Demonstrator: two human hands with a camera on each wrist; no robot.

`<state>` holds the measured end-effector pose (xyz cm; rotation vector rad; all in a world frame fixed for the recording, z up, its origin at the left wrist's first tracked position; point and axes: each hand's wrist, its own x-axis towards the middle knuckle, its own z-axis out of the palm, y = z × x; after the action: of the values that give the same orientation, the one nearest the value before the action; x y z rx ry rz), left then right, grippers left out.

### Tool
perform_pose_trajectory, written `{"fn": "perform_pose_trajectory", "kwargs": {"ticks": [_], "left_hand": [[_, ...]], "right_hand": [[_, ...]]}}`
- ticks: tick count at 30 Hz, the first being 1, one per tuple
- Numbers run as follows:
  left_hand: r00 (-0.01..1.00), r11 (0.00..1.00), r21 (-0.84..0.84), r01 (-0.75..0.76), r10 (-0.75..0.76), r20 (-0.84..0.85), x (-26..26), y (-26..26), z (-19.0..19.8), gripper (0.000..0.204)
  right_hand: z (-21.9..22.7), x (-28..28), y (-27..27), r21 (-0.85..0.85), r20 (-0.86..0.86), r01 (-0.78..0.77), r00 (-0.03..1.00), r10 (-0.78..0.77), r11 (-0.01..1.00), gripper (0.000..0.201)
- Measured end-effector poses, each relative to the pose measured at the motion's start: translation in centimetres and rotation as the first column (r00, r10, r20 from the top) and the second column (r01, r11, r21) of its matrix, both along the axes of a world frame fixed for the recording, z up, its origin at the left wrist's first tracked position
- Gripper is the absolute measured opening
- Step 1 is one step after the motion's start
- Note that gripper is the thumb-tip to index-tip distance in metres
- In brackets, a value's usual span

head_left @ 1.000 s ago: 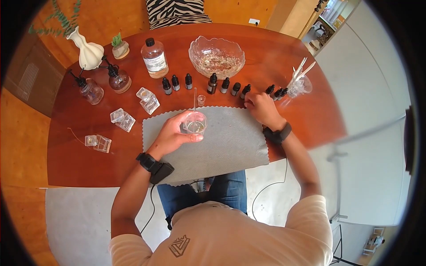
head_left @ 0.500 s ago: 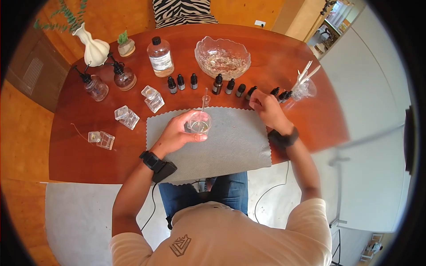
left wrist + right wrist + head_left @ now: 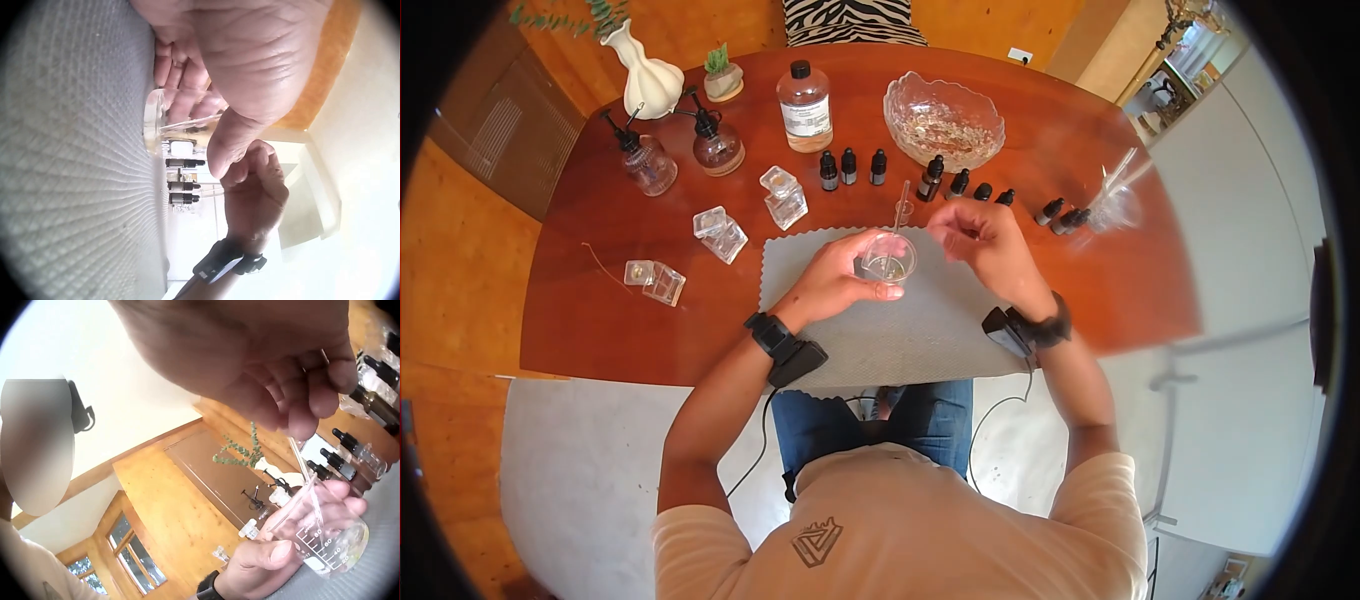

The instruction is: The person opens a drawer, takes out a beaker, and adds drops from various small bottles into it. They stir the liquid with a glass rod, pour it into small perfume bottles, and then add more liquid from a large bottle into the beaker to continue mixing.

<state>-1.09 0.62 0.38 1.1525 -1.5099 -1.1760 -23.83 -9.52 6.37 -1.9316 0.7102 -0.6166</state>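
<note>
My left hand grips a clear beaker over the grey mat. A glass rod leans inside it, its upper end past the rim. The right wrist view shows white markings on the beaker and a little clear content with small flecks at the bottom. To the beaker's right, my right hand hovers with loosely curled fingers; nothing shows in them. In the left wrist view it appears beyond my left thumb. Small black-capped bottles stand in a row behind the mat.
Behind the bottles are a glass bowl of flakes and a large labelled bottle. Two sprayers, a white vase and several clear stoppered bottles stand left. A glass with white sticks stands at right.
My right hand has come away from the small bottles at right and moved left toward the beaker. The left hand still grips the beaker. The head view has shifted.
</note>
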Motion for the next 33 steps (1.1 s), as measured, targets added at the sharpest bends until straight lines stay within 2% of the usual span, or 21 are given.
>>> {"fn": "perform_pose_trajectory", "kwargs": {"ticks": [4, 8, 9, 12, 13, 16, 17, 20, 23, 26, 29, 33], "left_hand": [[1.000, 1.000, 0.001, -0.009, 0.009, 0.011, -0.1, 0.0, -0.2, 0.064], [1.000, 1.000, 0.018, -0.004, 0.004, -0.011, 0.0, -0.1, -0.6, 0.064], [1.000, 1.000, 0.015, -0.004, 0.004, -0.021, 0.0, -0.1, -0.3, 0.064], [1.000, 1.000, 0.029, 0.004, -0.004, -0.011, -0.1, 0.3, 0.5, 0.063], [1.000, 1.000, 0.017, 0.004, -0.004, -0.010, 0.0, 0.2, 0.2, 0.063], [1.000, 1.000, -0.012, 0.001, -0.001, -0.006, 0.1, 0.0, -0.6, 0.063], [1.000, 1.000, -0.017, 0.004, -0.004, -0.004, 0.1, 0.0, -0.7, 0.062], [1.000, 1.000, -0.027, 0.003, -0.003, -0.018, 0.2, 0.0, -0.8, 0.061], [1.000, 1.000, -0.020, 0.008, -0.009, -0.030, 0.1, -0.2, -1.1, 0.061], [1.000, 1.000, 0.011, 0.002, -0.002, -0.022, 0.1, 0.0, -0.5, 0.062], [1.000, 1.000, 0.015, -0.013, 0.013, -0.017, 0.1, 0.1, -0.5, 0.064], [0.999, 1.000, 0.015, -0.010, 0.011, -0.034, 0.1, -0.1, -0.9, 0.064]], "right_hand": [[0.0, 1.3, -0.8, 0.312, 0.091, 0.003, 0.995, -0.033, 0.950, 0.020], [0.2, 3.6, -1.3, 0.318, 0.202, -0.210, 0.968, 0.150, 0.925, 0.025], [0.4, 3.8, -1.5, 0.290, 0.168, -0.270, 0.959, 0.229, 0.918, 0.025], [0.0, 4.5, -1.0, 0.122, 0.131, -0.256, 0.962, 0.240, 0.959, 0.027], [-0.1, 4.5, -0.9, 0.011, 0.126, -0.221, 0.968, 0.218, 0.975, 0.027], [-0.5, 4.3, -1.3, -0.057, 0.165, -0.206, 0.963, 0.213, 0.977, 0.020], [-0.4, 4.1, -1.5, -0.079, 0.169, -0.252, 0.950, 0.262, 0.965, 0.020], [-0.2, 3.7, -1.3, 0.051, 0.243, -0.281, 0.934, 0.261, 0.958, 0.021], [-0.3, 3.8, -1.3, -0.186, 0.171, -0.213, 0.954, 0.245, 0.959, 0.022], [-0.1, 3.2, -1.5, -0.092, 0.131, -0.312, 0.938, 0.322, 0.946, 0.021], [-0.4, 3.7, -0.9, -0.246, 0.227, -0.198, 0.940, 0.255, 0.949, 0.021], [0.2, 3.2, -0.9, -0.149, 0.147, -0.280, 0.942, 0.301, 0.948, 0.022]]}}
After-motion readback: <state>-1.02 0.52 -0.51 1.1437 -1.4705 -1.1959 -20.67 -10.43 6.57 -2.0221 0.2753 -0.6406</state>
